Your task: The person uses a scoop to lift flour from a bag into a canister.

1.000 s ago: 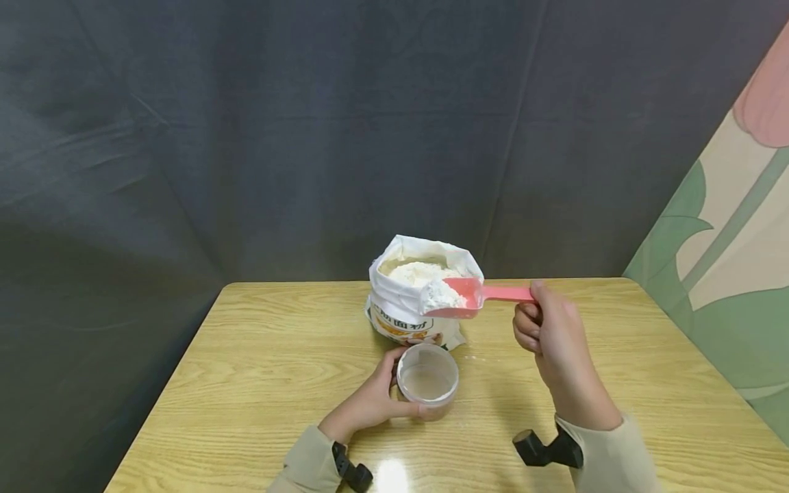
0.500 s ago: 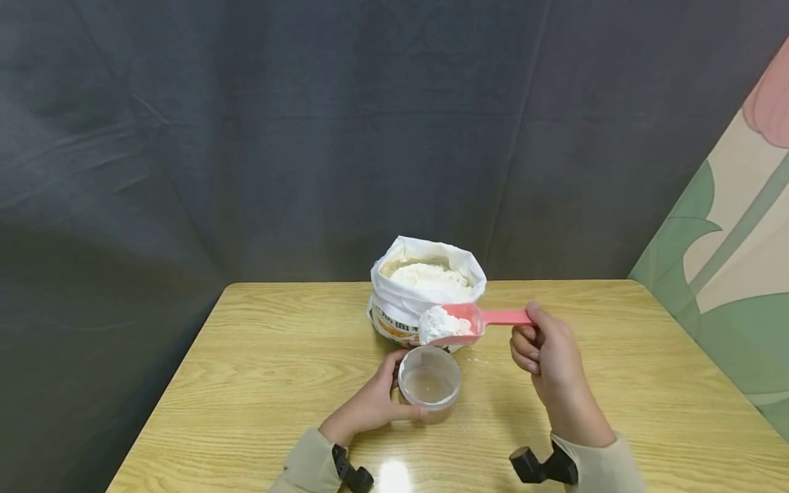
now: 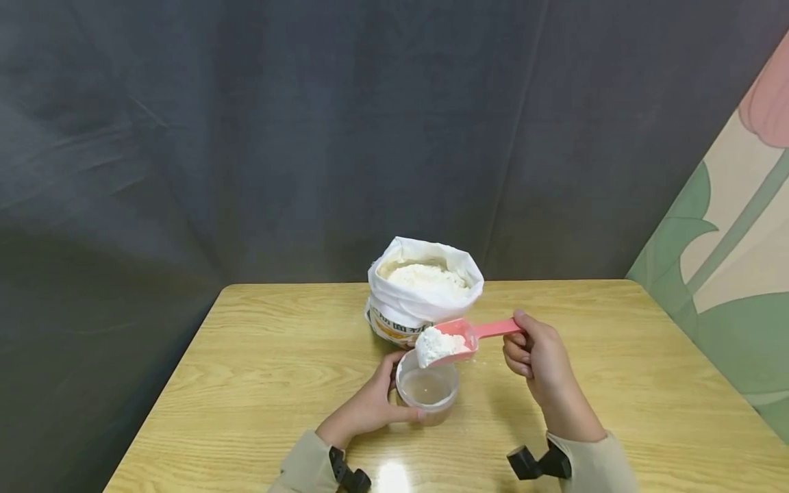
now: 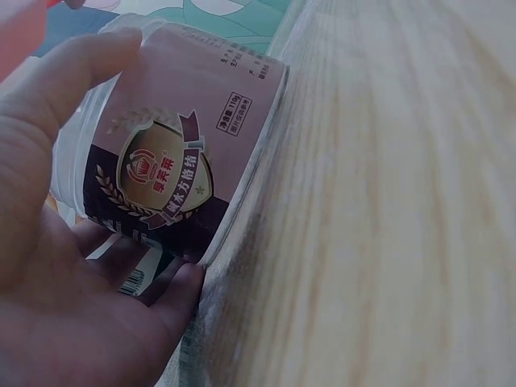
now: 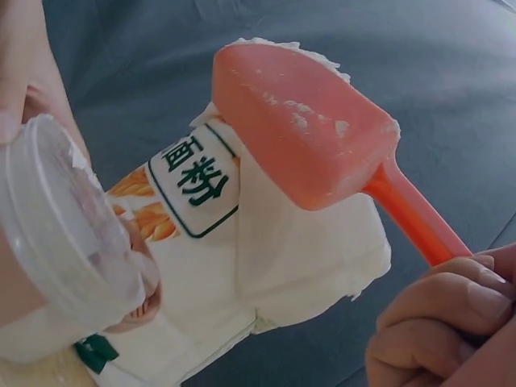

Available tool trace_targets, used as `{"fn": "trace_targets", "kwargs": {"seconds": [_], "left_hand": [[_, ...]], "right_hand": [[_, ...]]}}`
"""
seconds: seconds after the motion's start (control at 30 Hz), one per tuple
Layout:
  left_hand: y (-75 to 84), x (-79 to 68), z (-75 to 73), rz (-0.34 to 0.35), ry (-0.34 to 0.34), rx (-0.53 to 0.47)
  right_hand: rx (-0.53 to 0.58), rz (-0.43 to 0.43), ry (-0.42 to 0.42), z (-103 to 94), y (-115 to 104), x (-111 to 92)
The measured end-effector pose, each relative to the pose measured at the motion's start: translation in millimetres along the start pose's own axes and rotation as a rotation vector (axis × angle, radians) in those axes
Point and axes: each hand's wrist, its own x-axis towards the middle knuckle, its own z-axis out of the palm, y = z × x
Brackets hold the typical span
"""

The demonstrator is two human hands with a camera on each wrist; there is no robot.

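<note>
A clear plastic jar with a printed label stands on the table, and my left hand curls its fingers and thumb round it. The label shows in the left wrist view. My right hand grips the handle of a pink scoop. White flour is heaped in the scoop, which hangs over the jar's far rim, tilted down to the left. From below, the right wrist view shows the scoop's underside dusted with flour. Right behind the jar stands an open white flour bag.
The wooden table reaches back to a dark curtain. A printed panel with flower shapes borders it on the right. Small white specks lie on the table just right of the jar.
My right hand has brought the loaded scoop from in front of the bag's mouth down and nearer, to over the jar, and its tip now dips lower. The left hand and jar stay put.
</note>
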Motion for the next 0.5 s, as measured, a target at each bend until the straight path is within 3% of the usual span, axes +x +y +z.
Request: {"fn": "trace_targets", "kwargs": {"seconds": [0.5], "left_hand": [[6.5, -1.3, 0.8, 0.008, 0.005, 0.001]], "right_hand": [[-0.127, 0.113, 0.014, -4.0, 4.7, 5.7]]}}
